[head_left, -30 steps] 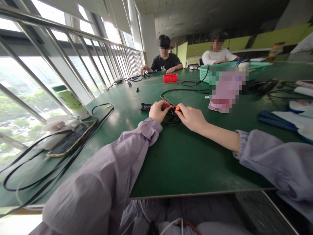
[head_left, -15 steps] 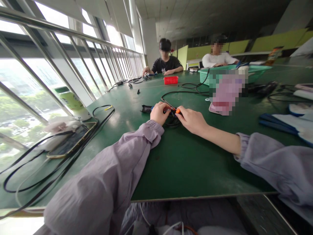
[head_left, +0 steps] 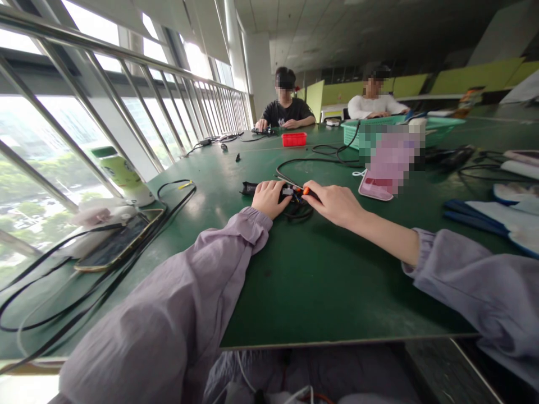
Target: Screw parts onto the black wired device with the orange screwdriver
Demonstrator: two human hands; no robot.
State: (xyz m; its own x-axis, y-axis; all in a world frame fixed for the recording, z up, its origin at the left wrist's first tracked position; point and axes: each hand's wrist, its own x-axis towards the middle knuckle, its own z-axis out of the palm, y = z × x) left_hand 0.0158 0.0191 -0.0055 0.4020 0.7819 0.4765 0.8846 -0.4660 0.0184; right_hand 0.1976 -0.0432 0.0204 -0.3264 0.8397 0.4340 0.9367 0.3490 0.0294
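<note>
In the head view, my right hand (head_left: 339, 206) pinches the orange handle of a screwdriver (head_left: 306, 191), whose thin shaft points up and to the left. My left hand (head_left: 269, 199) is closed around a black elongated device (head_left: 249, 188), keeping it against the green table (head_left: 328, 280). Between the hands a small pale grey block (head_left: 287, 191) and some coloured wires show, too small to make out well. A black cable (head_left: 300, 214) lies coiled just below them. My left fingers cover much of the device.
A pink phone (head_left: 376, 188) and a green basket (head_left: 351, 134) stand to the right, near blue-and-white gloves (head_left: 484, 216). A red tray (head_left: 293, 139) is ahead. On the left lie a phone (head_left: 120, 241), cables and a green cup (head_left: 126, 177). Two people sit across the table.
My left hand has shifted slightly left and its fingers lie lower, so the pale grey block now shows. The screwdriver stays in my right hand.
</note>
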